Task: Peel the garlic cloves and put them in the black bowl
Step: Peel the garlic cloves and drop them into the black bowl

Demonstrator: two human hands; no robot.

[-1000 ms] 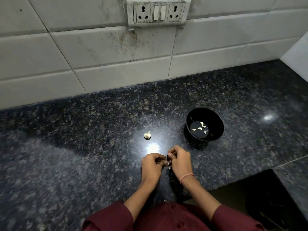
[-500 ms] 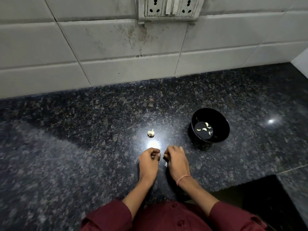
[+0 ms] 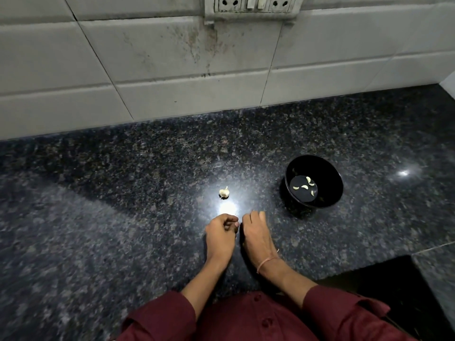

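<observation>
Resting low on the dark granite counter (image 3: 103, 242), both hands have drawn slightly apart since half a second ago, when their fingertips nearly met over a pale sliver; that sliver no longer shows between them. The camera has also tipped down a little, so the socket plate (image 3: 251, 6) is now cut by the top edge.

Nearest, maroon sleeves (image 3: 160, 318) cover both forearms to mid-arm, and a thin thread band (image 3: 267, 262) circles the right wrist. The left hand (image 3: 220, 236) is curled into a loose fist, knuckles up, thumb tucked against the bent fingers; whether it grips a clove cannot be told, since the palm faces down. The right hand (image 3: 256, 233) lies just beside it, back upward, fingers bent down toward the stone and close together; what they touch or hold is hidden underneath. A narrow gap separates the two hands.

Just beyond them, a bright glare of light sits on the counter. A little further, left of that glare, the remaining garlic piece (image 3: 224, 192) stands alone on the stone, apart from both hands. To the right and somewhat further stands the black bowl (image 3: 327, 173), upright, with about five pale peeled cloves (image 3: 305, 186) lying on its bottom. Behind everything rises the stained white tile wall (image 3: 172, 70).
</observation>
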